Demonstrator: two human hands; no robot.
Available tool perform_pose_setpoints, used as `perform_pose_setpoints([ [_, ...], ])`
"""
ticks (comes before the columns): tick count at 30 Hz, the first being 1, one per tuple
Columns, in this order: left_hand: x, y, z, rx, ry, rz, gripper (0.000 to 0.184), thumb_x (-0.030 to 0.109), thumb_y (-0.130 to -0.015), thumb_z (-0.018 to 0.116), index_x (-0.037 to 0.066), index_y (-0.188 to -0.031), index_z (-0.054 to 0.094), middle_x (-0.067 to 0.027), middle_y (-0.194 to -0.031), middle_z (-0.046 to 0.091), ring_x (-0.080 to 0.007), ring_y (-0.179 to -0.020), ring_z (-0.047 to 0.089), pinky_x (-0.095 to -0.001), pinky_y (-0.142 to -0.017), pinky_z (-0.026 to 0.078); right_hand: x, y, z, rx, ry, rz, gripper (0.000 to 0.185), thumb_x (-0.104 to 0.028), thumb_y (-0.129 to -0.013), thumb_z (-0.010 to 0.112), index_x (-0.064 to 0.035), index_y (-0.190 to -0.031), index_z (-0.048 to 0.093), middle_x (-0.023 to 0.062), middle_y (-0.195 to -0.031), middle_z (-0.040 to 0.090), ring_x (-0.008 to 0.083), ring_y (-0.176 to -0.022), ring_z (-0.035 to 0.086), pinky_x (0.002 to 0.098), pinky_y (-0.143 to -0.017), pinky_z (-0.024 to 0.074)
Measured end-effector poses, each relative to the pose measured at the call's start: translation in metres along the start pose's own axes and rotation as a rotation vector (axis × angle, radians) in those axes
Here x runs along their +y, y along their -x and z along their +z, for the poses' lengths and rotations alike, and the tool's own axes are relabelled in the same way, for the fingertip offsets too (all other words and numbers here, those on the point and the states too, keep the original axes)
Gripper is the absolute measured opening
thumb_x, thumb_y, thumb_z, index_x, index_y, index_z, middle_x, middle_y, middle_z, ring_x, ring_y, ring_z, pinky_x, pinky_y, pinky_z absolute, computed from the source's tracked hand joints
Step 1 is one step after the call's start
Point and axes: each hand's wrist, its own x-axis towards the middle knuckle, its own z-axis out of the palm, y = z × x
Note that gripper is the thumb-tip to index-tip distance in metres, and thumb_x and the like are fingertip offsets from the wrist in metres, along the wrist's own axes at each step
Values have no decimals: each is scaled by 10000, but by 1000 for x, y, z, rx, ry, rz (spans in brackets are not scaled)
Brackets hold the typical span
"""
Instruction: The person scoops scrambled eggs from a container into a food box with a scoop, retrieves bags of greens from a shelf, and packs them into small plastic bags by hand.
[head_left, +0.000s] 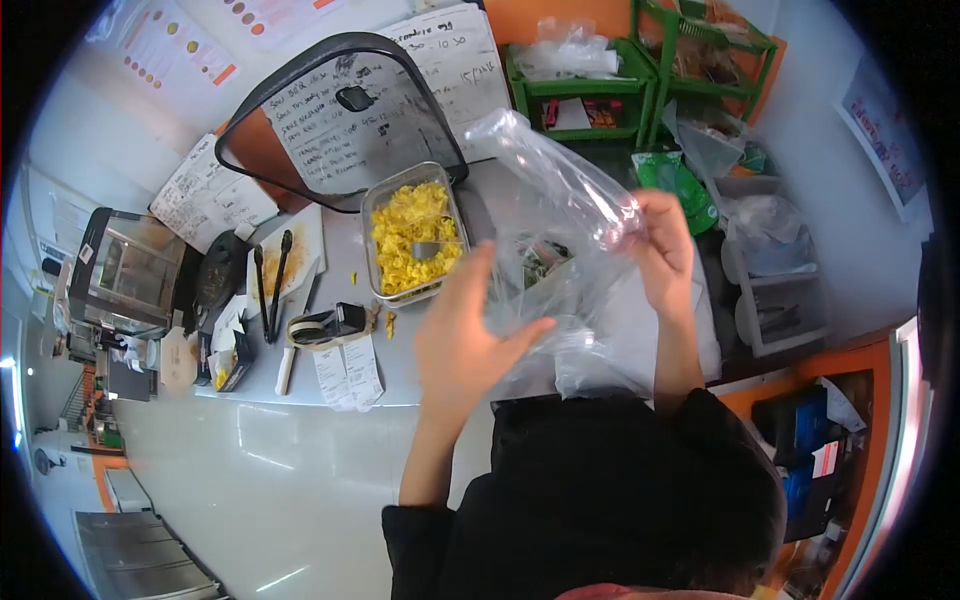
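Observation:
My right hand [665, 245] pinches the edge of a clear plastic bag [560, 175] and holds it up above the table. My left hand [455, 345] is a little blurred, its thumb spread from the fingers, on the left side of the bag. Whether it touches the plastic, I cannot tell. Dark green and reddish contents [543, 258] show through the plastic; whether they lie inside the bag or behind it is unclear. Beyond my left hand stands a clear rectangular container [372, 240] of crumpled yellow food [410, 225], with a grey utensil part [427, 250] in it.
Left on the table [340, 255] lie black tongs [272, 285] on a stained white board, a tape dispenser [330, 325], receipts [350, 375] and a white-handled tool [286, 370]. A black-rimmed lid [345, 120] leans behind. Green racks [585, 90] and a green packet [675, 185] stand right.

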Motion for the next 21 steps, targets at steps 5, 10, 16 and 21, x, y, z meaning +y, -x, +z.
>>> perform_pose_setpoints([
  [5,-23,29,28,-675,113,154,553,298,-692,677,100,-1174,492,-96,-1154,516,-286,-942,549,-376,-782,462,-32,-9,5,364,1212,-532,400,101,-606,492,-17,-985,545,94,-1029,536,251,-866,533,286,-750,436],
  [10,-22,44,37,-842,109,230,444,194,-665,653,166,-1096,547,-59,-1019,554,-273,-820,555,-384,-699,470,2,10,31,-690,787,-448,183,-4,-634,549,-38,-803,607,98,-848,600,283,-731,580,377,-653,477],
  [16,-83,45,10,-702,170,193,236,106,-593,644,118,-826,606,-32,-768,541,-252,-720,530,-351,-598,434,113,10,20,-879,1071,31,212,-105,-660,549,-40,-862,564,169,-933,580,327,-877,568,416,-769,448],
  [21,-96,24,-27,-382,268,157,146,13,-532,589,71,-662,556,-31,-708,503,-232,-632,460,-321,-563,385,153,17,74,-816,1094,-95,401,-192,-663,598,-68,-1039,529,238,-1097,489,447,-1092,402,553,-896,319],
])
